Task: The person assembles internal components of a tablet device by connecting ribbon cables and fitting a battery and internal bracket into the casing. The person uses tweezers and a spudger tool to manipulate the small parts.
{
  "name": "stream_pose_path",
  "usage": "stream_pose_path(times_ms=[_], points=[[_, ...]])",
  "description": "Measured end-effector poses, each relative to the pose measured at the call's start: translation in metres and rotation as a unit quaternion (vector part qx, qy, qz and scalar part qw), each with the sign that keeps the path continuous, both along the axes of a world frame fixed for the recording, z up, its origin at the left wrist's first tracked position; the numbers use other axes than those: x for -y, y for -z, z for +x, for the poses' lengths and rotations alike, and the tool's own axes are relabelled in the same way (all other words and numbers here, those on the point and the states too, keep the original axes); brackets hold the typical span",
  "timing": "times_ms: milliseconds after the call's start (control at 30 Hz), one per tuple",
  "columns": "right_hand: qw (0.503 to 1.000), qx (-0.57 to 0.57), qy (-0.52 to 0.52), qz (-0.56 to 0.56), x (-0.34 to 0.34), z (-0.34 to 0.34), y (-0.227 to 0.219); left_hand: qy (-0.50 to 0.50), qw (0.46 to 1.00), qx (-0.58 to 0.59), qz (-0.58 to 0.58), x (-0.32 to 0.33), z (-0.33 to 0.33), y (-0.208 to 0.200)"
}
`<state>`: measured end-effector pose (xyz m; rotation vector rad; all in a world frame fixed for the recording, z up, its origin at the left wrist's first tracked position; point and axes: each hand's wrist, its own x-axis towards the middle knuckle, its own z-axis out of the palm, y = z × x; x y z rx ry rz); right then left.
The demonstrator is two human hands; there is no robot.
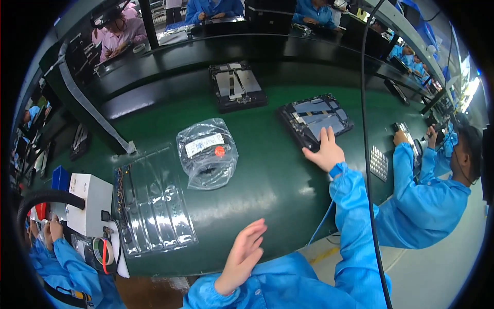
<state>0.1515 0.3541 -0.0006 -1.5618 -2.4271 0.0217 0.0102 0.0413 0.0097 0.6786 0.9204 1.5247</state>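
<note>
My right hand [328, 153] is at the near edge of an opened tablet [316, 116], its back off and the grey battery cells and circuit boards showing. The thumb sits against the near side while the fingers reach over the top. What the tablet rests on is hard to make out; it looks thick, like a stack. My left hand [243, 255] hovers over the bench's near edge, fingers stretched out, holding nothing. Farther back lies another opened tablet [237, 86]. A clear plastic bag [208, 154] with a white label and a red dot lies left of centre.
A clear ribbed tray [157, 206] with small cable parts lies left on the green bench [247, 206]. Beside it stand a white box [90, 201] with a black hose and a tape roll [103, 251]. A black cable [363, 103] hangs down at right. Co-workers sit on both sides.
</note>
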Motion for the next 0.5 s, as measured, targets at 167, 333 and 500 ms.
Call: stream_pose_path(times_ms=[167,333,500], points=[[1.0,0.016,-0.002,-0.023,-0.066,-0.039,-0.011,-0.054,0.997,0.036,-0.043,0.036,-0.014,0.01],[0.998,0.048,0.008,-0.034,-0.109,-0.079,-0.013,-0.062,0.991,0.076,-0.088,0.048,-0.009,0.022],[0.999,0.048,0.008,-0.023,-0.131,-0.115,-0.004,-0.051,0.993,0.07,-0.078,0.051,-0.009,0.02]])
